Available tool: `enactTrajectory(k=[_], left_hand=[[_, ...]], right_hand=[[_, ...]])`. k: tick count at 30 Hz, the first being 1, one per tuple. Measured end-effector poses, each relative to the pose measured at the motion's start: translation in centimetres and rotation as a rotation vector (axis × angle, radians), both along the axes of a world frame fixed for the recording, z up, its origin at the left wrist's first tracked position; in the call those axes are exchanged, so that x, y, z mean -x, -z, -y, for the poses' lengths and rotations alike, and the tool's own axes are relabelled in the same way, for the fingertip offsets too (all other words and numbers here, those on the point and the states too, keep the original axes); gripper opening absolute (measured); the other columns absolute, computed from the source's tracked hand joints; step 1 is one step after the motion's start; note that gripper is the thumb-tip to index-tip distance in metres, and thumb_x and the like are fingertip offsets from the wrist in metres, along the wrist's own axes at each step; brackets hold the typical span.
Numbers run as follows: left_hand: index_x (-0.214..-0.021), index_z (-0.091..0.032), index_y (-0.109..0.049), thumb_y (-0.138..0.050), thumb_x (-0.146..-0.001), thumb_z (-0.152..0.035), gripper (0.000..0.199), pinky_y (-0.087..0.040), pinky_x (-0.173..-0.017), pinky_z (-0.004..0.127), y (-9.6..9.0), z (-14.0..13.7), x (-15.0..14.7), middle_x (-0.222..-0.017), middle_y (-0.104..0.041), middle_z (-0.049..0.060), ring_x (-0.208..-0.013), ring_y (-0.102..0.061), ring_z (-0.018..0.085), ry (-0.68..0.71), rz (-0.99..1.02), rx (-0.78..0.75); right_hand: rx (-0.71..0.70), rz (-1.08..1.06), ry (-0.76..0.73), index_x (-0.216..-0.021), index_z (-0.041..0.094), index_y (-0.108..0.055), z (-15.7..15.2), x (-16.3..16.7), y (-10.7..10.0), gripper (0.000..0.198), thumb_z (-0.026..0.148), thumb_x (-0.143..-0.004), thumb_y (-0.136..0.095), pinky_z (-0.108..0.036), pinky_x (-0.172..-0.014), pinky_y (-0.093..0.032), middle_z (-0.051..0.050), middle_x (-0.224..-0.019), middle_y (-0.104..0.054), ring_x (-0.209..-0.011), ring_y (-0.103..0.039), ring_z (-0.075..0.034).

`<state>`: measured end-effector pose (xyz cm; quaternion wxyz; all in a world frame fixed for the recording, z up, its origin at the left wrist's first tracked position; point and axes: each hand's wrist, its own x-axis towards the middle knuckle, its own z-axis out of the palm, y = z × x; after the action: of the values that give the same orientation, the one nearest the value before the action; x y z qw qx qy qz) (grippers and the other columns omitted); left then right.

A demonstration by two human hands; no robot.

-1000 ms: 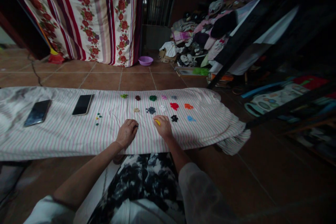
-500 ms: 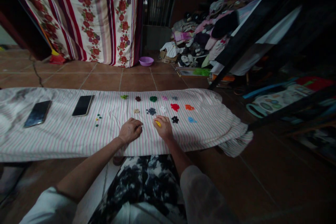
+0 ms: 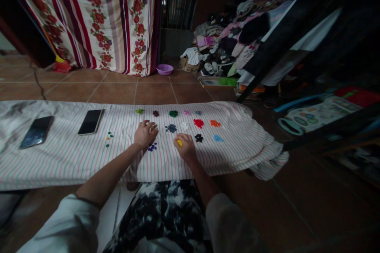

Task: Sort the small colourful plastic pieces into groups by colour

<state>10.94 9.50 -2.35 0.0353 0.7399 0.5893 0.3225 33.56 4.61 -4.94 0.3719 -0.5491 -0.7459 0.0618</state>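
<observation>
My left hand (image 3: 145,134) hovers or rests palm down over the striped cloth (image 3: 124,166), fingers bent and apart. Its fingertips cover the spot of a small beige pile, and I cannot see any piece held. Just below it lie dark blue pieces (image 3: 152,147). My right hand (image 3: 186,148) is closed around something small and yellow (image 3: 179,142), which peeks out between thumb and fingers. Beyond the hands are little heaps of grey pieces (image 3: 171,128) and white pieces (image 3: 185,125). Black pieces (image 3: 198,138) lie right of my right hand.
Further heaps are red (image 3: 198,123), orange (image 3: 215,123), light blue (image 3: 219,138), dark green (image 3: 173,114), brown (image 3: 156,113) and lime (image 3: 139,111). Two phones (image 3: 90,121) lie at left, near a few loose green and yellow pieces (image 3: 109,137). A purple basin (image 3: 165,69) stands on the floor.
My left hand has moved forward, away from me, and its fingers have spread, uncovering the dark blue pieces and hiding the beige ones. The right hand stays closed on the yellow thing.
</observation>
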Motion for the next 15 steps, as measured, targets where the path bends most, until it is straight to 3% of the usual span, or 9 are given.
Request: enactTrajectory(k=[3, 7, 15], left_hand=[[-0.096, -0.025, -0.069, -0.058, -0.081, -0.03, 0.019, -0.048, -0.087, 0.041, 0.1, -1.0, -0.4, -0.109, -0.065, 0.007, -0.1, -0.054, 0.025, 0.15, -0.075, 0.01], [-0.087, -0.023, -0.069, -0.054, -0.083, -0.025, 0.016, -0.049, -0.084, 0.037, 0.4, -1.7, -0.3, -0.099, -0.068, 0.005, -0.094, -0.054, 0.023, 0.211, -0.084, 0.015], [-0.088, -0.019, -0.065, -0.047, -0.082, -0.018, 0.019, -0.047, -0.086, 0.038, 1.1, -1.6, 0.8, -0.095, -0.065, 0.008, -0.095, -0.054, 0.023, 0.133, -0.048, -0.003]], right_hand=[[-0.005, 0.01, 0.001, -0.082, 0.023, -0.064, 0.1, 0.0, -0.1, 0.011, 0.025, -0.087, -0.054, -0.036, -0.09, -0.043, -0.005, -0.098, -0.065, -0.096, -0.053, -0.022], [-0.005, 0.02, 0.015, -0.082, 0.023, -0.064, 0.2, 0.1, -0.4, 0.011, 0.024, -0.087, -0.055, -0.035, -0.088, -0.044, -0.005, -0.098, -0.066, -0.095, -0.053, -0.021], [-0.009, 0.048, 0.047, -0.081, 0.022, -0.064, 0.3, 0.3, -0.7, 0.012, 0.021, -0.087, -0.054, -0.033, -0.086, -0.044, -0.004, -0.097, -0.066, -0.094, -0.053, -0.021]])
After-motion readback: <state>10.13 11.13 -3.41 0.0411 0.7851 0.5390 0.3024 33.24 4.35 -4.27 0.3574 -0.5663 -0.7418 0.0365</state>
